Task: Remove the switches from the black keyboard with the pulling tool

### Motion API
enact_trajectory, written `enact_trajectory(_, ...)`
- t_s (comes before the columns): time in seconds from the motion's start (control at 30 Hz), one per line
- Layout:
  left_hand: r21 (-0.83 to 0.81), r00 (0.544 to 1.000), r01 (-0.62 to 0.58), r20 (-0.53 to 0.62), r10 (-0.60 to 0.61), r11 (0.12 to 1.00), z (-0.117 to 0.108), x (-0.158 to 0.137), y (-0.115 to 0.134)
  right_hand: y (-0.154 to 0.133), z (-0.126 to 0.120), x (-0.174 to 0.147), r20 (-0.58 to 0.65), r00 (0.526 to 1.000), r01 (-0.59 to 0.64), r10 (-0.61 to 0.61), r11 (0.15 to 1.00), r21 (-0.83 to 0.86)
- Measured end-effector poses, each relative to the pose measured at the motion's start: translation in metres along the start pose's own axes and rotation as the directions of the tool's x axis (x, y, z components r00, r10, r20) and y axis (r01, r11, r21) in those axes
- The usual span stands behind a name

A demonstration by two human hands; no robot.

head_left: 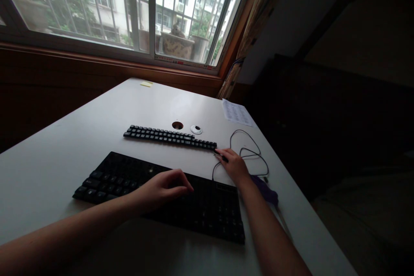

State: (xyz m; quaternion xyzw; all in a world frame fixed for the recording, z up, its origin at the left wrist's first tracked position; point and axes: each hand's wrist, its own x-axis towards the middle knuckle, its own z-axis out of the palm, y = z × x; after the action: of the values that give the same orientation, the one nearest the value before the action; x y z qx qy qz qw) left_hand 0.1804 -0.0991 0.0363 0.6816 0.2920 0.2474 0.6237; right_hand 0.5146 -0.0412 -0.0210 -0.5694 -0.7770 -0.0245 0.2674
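A black keyboard [106, 171] lies at an angle in front of me. Key caps show at its left end, while much of its middle looks dark and bare. My left hand [170, 186] hovers over the middle, thumb and fingers drawn together; whatever they might hold is hidden. Beyond the keyboard, loose black key caps [161, 135] stand in rows on the table. At the right end of those rows is my right hand [233, 163], closed on a small dark tool [224, 158] with a thin, metallic-looking tip. Its exact kind is unclear.
A black cable [258, 154] loops right of the keyboard, near a purple cloth-like item [267, 192] partly behind my right forearm. A cable hole [177, 125] and its round cover [196, 129] lie beyond the key caps. Printed paper [237, 113] rests by the white table's [80, 129] right edge.
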Motion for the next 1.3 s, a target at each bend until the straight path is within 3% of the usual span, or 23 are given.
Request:
enact_trajectory(0.77,0.002,1.0,0.007,0.002,-0.007,1.0,0.0,-0.001,-0.001,-0.001,-0.003,-0.001,-0.028,0.998,-0.048,0.048,0.999,0.017)
enact_trajectory(0.97,-0.003,1.0,0.0,0.005,0.0,1.0,-0.001,0.0,-0.001,0.002,-0.012,-0.004,-0.151,0.987,-0.049,0.062,0.994,0.094)
enact_trajectory(1.13,-0.002,1.0,0.004,0.004,-0.004,1.0,0.0,-0.001,0.001,0.006,-0.02,-0.006,-0.317,0.936,-0.114,0.153,0.984,0.139)
enact_trajectory(1.3,-0.031,1.0,0.011,0.003,-0.011,0.999,0.0,0.0,0.001,0.005,-0.021,-0.008,-0.364,0.906,-0.172,0.215,0.974,0.147)
